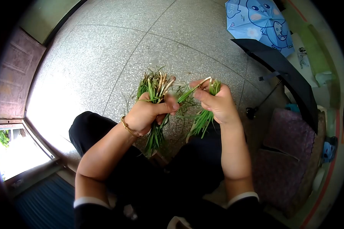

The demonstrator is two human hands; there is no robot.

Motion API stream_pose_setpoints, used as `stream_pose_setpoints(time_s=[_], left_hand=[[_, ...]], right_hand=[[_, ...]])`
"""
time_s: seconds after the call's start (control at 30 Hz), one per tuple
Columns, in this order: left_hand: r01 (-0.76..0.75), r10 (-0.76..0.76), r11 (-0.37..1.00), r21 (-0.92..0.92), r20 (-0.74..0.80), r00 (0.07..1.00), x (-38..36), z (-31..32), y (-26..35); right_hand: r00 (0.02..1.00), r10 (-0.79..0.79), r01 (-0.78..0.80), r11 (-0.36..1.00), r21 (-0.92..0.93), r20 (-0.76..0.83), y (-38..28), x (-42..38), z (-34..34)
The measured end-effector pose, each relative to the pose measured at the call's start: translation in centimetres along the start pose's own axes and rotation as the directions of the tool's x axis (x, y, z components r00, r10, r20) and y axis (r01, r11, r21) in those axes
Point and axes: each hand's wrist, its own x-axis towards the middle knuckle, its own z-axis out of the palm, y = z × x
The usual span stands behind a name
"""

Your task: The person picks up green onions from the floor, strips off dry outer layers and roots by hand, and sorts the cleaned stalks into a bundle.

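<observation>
My left hand (143, 114), with a gold-coloured bracelet at the wrist, is closed round a thick bunch of garlic chives (151, 86). Their brownish-white root ends point away from me and the green leaves hang below the fist. A smaller, neater bunch of green chives (202, 120) is held in my right hand (218, 103). The thumb and forefinger of that hand also pinch a single pale-ended stalk (205, 81), whose green part stretches toward the left hand. Loose green bits (179, 110) lie on the floor beneath and between the hands.
Speckled floor tiles (122, 57) spread ahead. An open blue cartoon umbrella (260, 24) and an open black umbrella (290, 76) stand at the right, beside a purple patterned cushion (283, 164). A wooden door (17, 72) is at the left. My dark-clothed knees (90, 131) are below the hands.
</observation>
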Motion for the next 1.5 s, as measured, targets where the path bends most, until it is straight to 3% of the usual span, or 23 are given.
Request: stream_pose_setpoints(time_s=[0.2,0.3,0.4,0.43,0.53,0.6,0.73,0.87,0.93,0.97,1.03,1.07,1.1,1.23,1.3,1.33,1.43,1.5], left_hand=[[0.039,-0.04,0.999,-0.02,-0.035,0.999,-0.3,-0.2,0.5],[0.005,-0.006,1.0,-0.023,-0.037,0.999,-0.5,-0.1,0.6],[0.016,-0.016,1.0,0.006,-0.033,0.999,-0.4,-0.4,0.6],[0.016,-0.016,1.0,0.005,-0.033,0.999,-0.4,-0.5,0.6],[0.016,-0.015,1.0,0.021,-0.046,0.999,-0.3,-0.8,0.6],[0.011,-0.011,1.0,0.008,-0.05,0.999,-0.3,-0.7,0.7],[-0.001,0.0,1.0,-0.026,-0.037,0.999,-0.1,-0.6,0.6],[0.013,-0.015,0.999,-0.029,-0.045,0.999,-0.2,0.0,0.7],[0.038,-0.04,0.999,-0.028,-0.073,0.997,-0.2,0.1,0.7],[0.04,-0.041,0.999,-0.017,-0.03,0.999,-0.1,-0.1,0.5],[0.044,-0.044,0.999,-0.005,0.013,0.999,-0.1,-0.1,0.5],[0.028,-0.027,1.0,-0.014,0.019,0.999,-0.2,0.2,0.6],[0.012,-0.011,1.0,-0.022,0.031,0.999,-0.2,0.3,0.6],[-0.032,0.036,0.998,-0.05,0.096,0.995,-0.1,0.0,0.4],[-0.022,0.027,0.998,-0.056,0.093,0.995,0.0,0.0,0.3],[-0.021,0.027,0.998,-0.056,0.095,0.995,0.2,-0.2,0.2],[-0.015,0.013,1.0,0.02,0.101,0.995,0.4,-0.2,-0.1],[-0.039,0.032,0.998,0.055,0.127,0.991,0.4,0.2,0.0]], right_hand=[[0.998,0.013,-0.015,0.999,-0.032,-0.061,0.0,0.0,-0.2],[0.987,-0.038,0.055,0.993,0.105,-0.155,-0.4,0.2,-1.0],[0.859,-0.167,0.297,0.933,0.205,-0.484,-0.9,0.8,-3.1],[0.834,-0.164,0.312,0.928,0.205,-0.527,-1.0,1.0,-3.7],[0.85,-0.201,0.281,0.955,0.097,-0.486,-1.1,0.7,-4.4],[0.86,-0.311,0.14,0.906,-0.399,-0.404,-1.2,0.7,-2.8],[0.936,-0.208,-0.008,0.794,-0.608,-0.283,0.1,0.8,-2.5],[0.922,-0.267,0.103,0.869,-0.483,-0.282,-0.1,0.3,-0.9],[0.983,-0.145,0.138,0.988,-0.065,-0.113,-0.6,-0.2,0.4],[0.983,-0.145,0.138,0.988,-0.065,-0.11,-0.5,-0.1,0.4],[0.989,-0.089,0.067,0.982,0.179,0.121,-0.1,0.0,0.2],[0.962,-0.268,0.253,0.948,0.195,0.055,0.1,0.7,-0.2],[0.962,-0.268,0.253,0.948,0.194,0.055,0.1,0.6,-0.4],[0.957,-0.218,0.276,0.882,0.383,-0.189,-0.4,0.8,0.2],[0.995,-0.093,0.088,0.982,0.167,0.026,0.0,0.7,-0.3],[1.0,0.022,-0.022,1.0,0.015,-0.007,-0.4,0.5,1.0],[0.989,-0.146,0.129,0.949,-0.287,-0.037,2.0,0.8,3.8],[0.994,-0.089,0.077,0.982,-0.173,-0.065,1.9,0.9,4.5]])
